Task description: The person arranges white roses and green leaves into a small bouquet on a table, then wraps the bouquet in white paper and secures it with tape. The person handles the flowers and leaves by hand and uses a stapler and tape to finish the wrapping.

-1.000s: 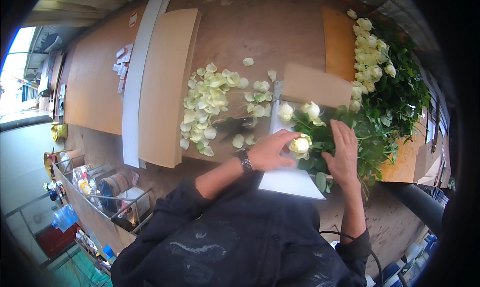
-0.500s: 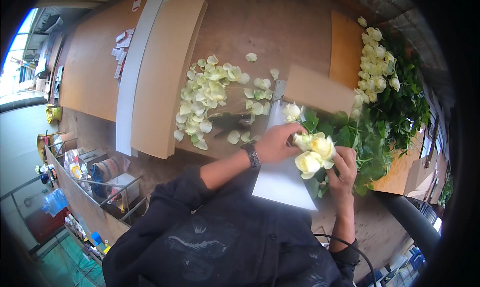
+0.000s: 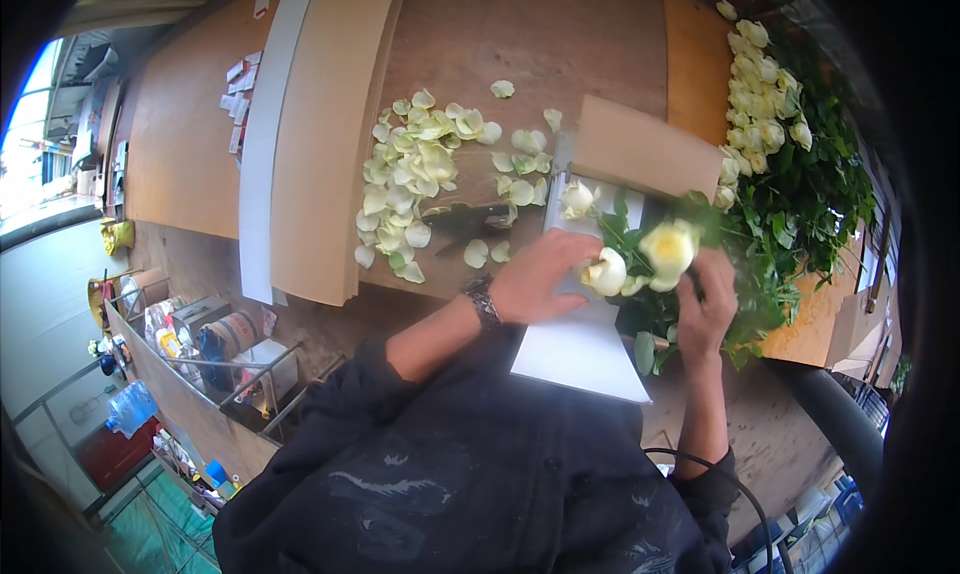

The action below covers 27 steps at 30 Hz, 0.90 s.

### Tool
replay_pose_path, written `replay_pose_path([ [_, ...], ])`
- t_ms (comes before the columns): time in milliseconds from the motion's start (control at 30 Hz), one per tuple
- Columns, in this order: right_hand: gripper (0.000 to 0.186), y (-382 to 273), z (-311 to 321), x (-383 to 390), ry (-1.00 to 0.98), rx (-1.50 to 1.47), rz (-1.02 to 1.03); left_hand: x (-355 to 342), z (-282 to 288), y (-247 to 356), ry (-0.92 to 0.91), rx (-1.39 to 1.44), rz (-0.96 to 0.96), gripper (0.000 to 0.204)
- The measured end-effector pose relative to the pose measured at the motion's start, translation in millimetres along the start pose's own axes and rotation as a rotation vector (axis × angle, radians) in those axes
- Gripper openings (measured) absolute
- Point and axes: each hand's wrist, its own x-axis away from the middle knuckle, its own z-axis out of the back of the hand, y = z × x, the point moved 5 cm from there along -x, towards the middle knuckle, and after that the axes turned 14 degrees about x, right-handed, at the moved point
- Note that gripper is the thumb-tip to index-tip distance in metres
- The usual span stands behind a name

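Left hand [image 3: 540,278] — now wider beside rose [image 3: 608,274]

A bright opening [image 3: 25,179] glows above a pale panel [image 3: 50,309] leftward.

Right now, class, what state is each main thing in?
Left hand, thumb and fingers apart
Right hand, fingers bent
Rose by right hand, partly open
Loose petals, heaped and scattered
Piled roses, lying together
White sheet, partly covered
Dark tool, lying among petals; open or shut unclear
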Motion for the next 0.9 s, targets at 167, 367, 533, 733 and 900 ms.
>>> replay_pose_path([
  [167, 0.035, 1.7, 5.9, -9.2, 0.040, 0.051, -0.059, -5.3, -10.7, -10.7, -0.060, 0.037, 0.426, 0.060],
  [367, 0.028, 5.5, 6.7, 27.9, -0.211, -0.027, -0.011, -7.8, -8.2, -17.6, 0.112, 0.356, 0.508, 0.048],
  [533, 0.079, 11.7, -24.1, 45.9, -0.237, 0.295, 0.045, -13.0, 4.1, -10.8, 0.291, 0.586, 0.527, 0.033],
  [733, 0.052, 34.6, -34.1, 36.7, -0.121, 0.295, 0.065, -38.5, 32.7, 19.7, 0.258, -0.295, -0.047, 0.057],
  [900, 0.037, 54.9, -14.0, 31.4, 0.024, -0.026, -0.050, -37.6, 23.1, 11.1, 0.055, -0.309, 0.063, 0.073],
])
